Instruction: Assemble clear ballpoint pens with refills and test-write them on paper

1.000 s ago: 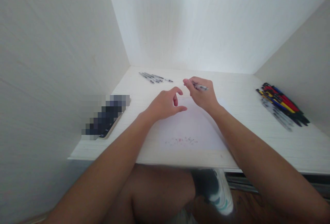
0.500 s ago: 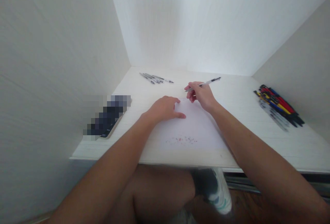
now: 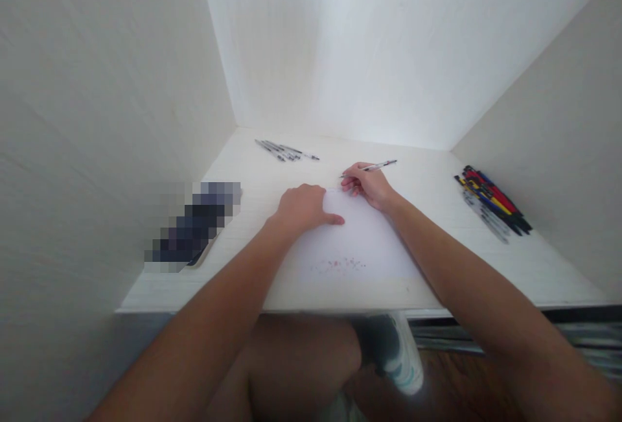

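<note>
Between my forearms a sheet of white paper (image 3: 359, 234) lies on the table, with small dark and reddish marks near its lower edge. My left hand (image 3: 305, 207) rests on the sheet's left side, thumb spread away from the fingers. At the far edge of the paper, my right hand (image 3: 367, 183) grips a clear pen with dark parts (image 3: 381, 166). The pen slants up to the right, its tip end pointing left beyond the fingers. Whether the tip touches anything I cannot tell.
Several similar pens (image 3: 286, 150) lie in a loose group at the back left. A pile of black, red, yellow, blue and clear pens (image 3: 493, 201) sits at the right. On the left lies a pixelated dark object (image 3: 199, 221). White panels (image 3: 340, 52) enclose the white table (image 3: 238, 279).
My right hand, still gripping the pen, has turned a little, and the pen now lies at a flatter slant. My left hand's fingers have drawn in slightly. The whole view has shifted somewhat.
</note>
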A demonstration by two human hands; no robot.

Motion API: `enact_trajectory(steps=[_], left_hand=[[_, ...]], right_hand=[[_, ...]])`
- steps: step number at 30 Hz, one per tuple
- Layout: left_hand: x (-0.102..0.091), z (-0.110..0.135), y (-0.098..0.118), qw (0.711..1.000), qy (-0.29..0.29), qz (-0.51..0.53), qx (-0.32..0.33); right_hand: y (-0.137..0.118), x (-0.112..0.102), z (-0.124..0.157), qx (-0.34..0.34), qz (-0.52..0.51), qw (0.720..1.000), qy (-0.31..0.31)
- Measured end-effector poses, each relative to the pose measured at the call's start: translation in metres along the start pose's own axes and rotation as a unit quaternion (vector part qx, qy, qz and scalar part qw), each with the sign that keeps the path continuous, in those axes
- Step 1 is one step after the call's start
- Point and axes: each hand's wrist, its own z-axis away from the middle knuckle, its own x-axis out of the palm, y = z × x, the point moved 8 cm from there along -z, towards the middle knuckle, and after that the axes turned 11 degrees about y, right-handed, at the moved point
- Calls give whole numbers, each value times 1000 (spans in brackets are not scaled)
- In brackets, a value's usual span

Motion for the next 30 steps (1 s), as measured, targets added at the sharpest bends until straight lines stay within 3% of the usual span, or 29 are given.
enact_trajectory(steps=[8, 16, 30], left_hand=[[2, -2, -4, 1000, -1, 24, -8], [-4, 1, -3, 999, 1, 24, -23], [-2, 0, -6, 999, 7, 18, -35]], right_hand=[[-11, 6, 14, -143, 130, 978, -83], [-8, -8, 8, -157, 175, 969, -74], [-9, -7, 8, -206, 220, 951, -71]])
